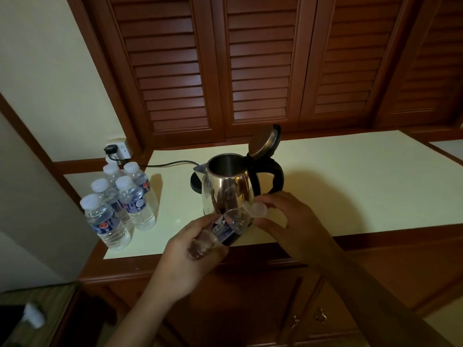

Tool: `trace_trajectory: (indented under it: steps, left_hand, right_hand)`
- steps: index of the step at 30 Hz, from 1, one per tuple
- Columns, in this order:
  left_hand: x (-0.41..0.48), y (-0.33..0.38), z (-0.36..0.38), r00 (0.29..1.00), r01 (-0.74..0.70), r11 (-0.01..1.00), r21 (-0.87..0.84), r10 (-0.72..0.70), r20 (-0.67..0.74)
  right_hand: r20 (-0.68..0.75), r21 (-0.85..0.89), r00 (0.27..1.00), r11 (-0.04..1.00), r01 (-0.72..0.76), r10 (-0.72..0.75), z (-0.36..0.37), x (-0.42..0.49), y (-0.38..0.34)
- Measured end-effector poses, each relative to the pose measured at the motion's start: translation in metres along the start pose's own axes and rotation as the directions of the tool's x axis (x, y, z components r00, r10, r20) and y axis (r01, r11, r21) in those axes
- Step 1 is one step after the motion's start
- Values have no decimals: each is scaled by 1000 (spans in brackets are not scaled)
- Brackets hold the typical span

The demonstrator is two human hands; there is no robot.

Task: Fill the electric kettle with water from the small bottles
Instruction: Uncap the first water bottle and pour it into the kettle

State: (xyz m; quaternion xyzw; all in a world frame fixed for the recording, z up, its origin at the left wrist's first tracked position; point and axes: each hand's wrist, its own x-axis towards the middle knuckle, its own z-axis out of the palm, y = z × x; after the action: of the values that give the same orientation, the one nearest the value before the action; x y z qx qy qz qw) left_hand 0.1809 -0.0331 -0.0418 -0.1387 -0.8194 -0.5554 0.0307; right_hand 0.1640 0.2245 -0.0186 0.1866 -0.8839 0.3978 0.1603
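Kettle [226, 189]: polished steel, standing upright on its black base [195, 182] near the middle of a cream countertop [350, 184]. Its lid [264, 141] is flipped up and back over the black handle [273, 174], so the mouth is wide open; the inside looks dark, and no water level can be read. A black cord [170, 163] runs from the base to a plug in the wall socket [117, 150] at the back left.

Left hand [185, 249]: fingers curled round the lower body of a small bottle [223, 230], which is tilted with its neck pointing up and right, just in front of the kettle's belly. The label is dark blue and the plastic clear.

Right hand [288, 221]: thumb and fingertips pinch the white cap [261, 210] at the bottle's mouth (cannot tell whether the cap is threaded on or already free). The other fingers are loosely bent.

Five more capped bottles [125, 201] stand in a close cluster at the left end of the counter, well apart from the kettle, all upright and holding water.

Behind the counter are louvred wooden doors [258, 71]. Below the counter edge is a wooden cabinet [275, 296] with small metal handles.
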Motion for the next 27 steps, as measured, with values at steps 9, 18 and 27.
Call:
trace_trajectory:
  steps: [9, 18, 27]
  left_hand:
    - [-5, 9, -6, 994, -46, 992, -113, 57, 97]
    - [-8, 44, -8, 987, 26, 939, -343, 30, 158]
    - [2, 52, -2, 930, 278, 800, -532, -86, 357]
  right_hand:
    - [88, 38, 995, 998, 45, -49, -15, -1, -14]
    - [29, 143, 990, 981, 134, -139, -45, -2, -37]
    - [51, 252, 974, 946, 203, -222, -67, -1, -45]
